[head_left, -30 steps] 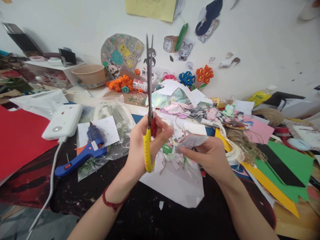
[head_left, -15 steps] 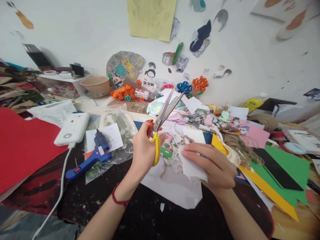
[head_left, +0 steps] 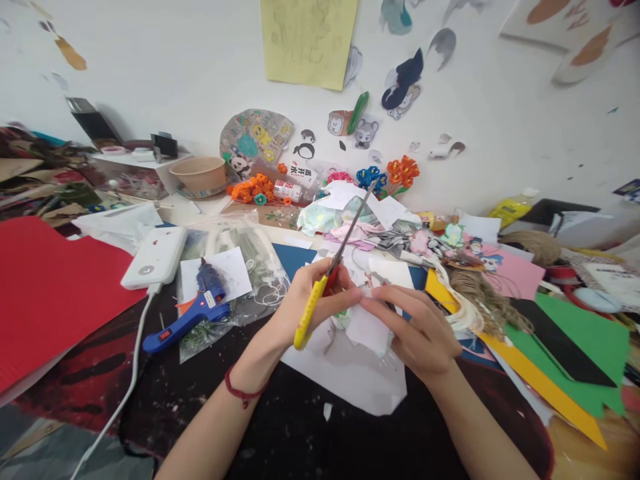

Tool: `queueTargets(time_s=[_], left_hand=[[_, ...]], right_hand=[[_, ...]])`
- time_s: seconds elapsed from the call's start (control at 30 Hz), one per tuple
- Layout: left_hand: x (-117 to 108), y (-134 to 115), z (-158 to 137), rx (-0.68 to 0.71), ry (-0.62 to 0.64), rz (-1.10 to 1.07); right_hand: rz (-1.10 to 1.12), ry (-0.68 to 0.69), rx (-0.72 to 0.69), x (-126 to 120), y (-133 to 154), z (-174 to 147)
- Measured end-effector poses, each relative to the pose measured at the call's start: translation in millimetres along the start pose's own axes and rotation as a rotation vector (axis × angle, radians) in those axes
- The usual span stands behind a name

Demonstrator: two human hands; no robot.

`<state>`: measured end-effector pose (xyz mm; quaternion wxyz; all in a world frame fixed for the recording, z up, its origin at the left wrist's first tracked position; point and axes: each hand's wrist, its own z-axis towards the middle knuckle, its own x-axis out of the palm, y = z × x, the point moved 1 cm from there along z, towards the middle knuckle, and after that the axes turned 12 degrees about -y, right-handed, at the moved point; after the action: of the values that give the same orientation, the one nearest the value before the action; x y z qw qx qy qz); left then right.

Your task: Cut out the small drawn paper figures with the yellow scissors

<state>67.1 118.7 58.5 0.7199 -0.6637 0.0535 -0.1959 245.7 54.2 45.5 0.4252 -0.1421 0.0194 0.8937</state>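
Note:
Scissors (head_left: 313, 310) with yellow and red handles are in my left hand (head_left: 305, 300), their blades together and pointing up and away to the right. The thumb of that hand reaches across to the fingertips of my right hand (head_left: 420, 327). Between the fingertips sits a small whitish scrap of paper (head_left: 367, 292), mostly hidden by the fingers. Under both hands, a white sheet (head_left: 350, 387) lies on the dark table with cut paper bits on it. A white paper piece (head_left: 370, 330) is just below the right fingers.
To the left are a blue hot glue gun (head_left: 193, 313), a white power bank (head_left: 155, 257) with a cable, and red paper (head_left: 60, 293). Fabric scraps (head_left: 345, 217) are heaped behind. At right lie twine (head_left: 473, 290), green paper (head_left: 560, 353) and a black slab (head_left: 563, 340).
The scissors' blades have closed and the scissors have turned edge-on. My left hand has moved right, and its thumb now meets my right fingertips, which have shifted slightly left.

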Motion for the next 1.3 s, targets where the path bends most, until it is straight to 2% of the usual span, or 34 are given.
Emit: queueTargets(time_s=[0.03,0.1,0.17,0.2,0.27,0.37,0.43,0.5,0.6,0.67,0.77,0.87,0.93,1.1,1.3], left_hand=[[-0.1,-0.7,0.4,0.010,-0.027,-0.009],[-1.1,-3.7,1.1,0.036,-0.084,-0.009],[-2.9,-7.6,1.2,0.069,-0.111,0.031],[-3.9,-9.2,1.0,0.084,-0.108,0.063],[-6.0,-10.6,0.3,0.113,-0.088,0.144],[-6.9,-8.7,0.2,0.164,-0.061,0.278],[-5.3,-7.1,1.7,0.210,-0.051,0.366],[-3.6,-8.4,4.3,0.260,-0.099,0.465],[-5.6,-19.5,8.4,0.362,-0.254,0.655],[-10.2,-32.4,10.1,0.431,-0.279,0.779],[-19.3,-52.1,10.0,0.469,-0.286,0.883],[-23.0,-60.0,7.7,0.431,-0.218,0.948],[-20.7,-57.1,5.6,0.400,-0.157,0.980],[-9.2,-42.4,2.3,0.402,-0.101,1.069],[-5.6,-34.2,5.0,0.363,-0.081,1.042]], right_hand=[[0.030,-0.020,0.039,2.3,-1.3,2.4],[0.107,-0.065,0.241,5.4,-6.4,8.0],[0.289,-0.080,0.608,6.8,-13.8,12.5],[0.419,-0.018,0.778,7.6,-16.7,14.1],[0.584,0.197,1.016,9.3,-19.3,15.9],[0.635,0.459,1.182,12.1,-16.1,15.5],[0.633,0.510,1.230,14.9,-12.4,13.9],[0.646,0.472,1.297,17.6,-10.7,12.8],[0.720,0.307,1.411,19.0,-15.0,17.7],[0.722,0.168,1.386,17.3,-21.8,28.2],[0.658,-0.051,1.250,12.3,-30.9,48.8],[0.593,-0.219,1.107,7.6,-32.6,60.3],[0.557,-0.276,1.017,5.8,-30.3,58.6],[0.481,-0.294,0.876,3.7,-25.6,40.9],[0.446,-0.185,0.795,4.5,-22.9,33.7]])
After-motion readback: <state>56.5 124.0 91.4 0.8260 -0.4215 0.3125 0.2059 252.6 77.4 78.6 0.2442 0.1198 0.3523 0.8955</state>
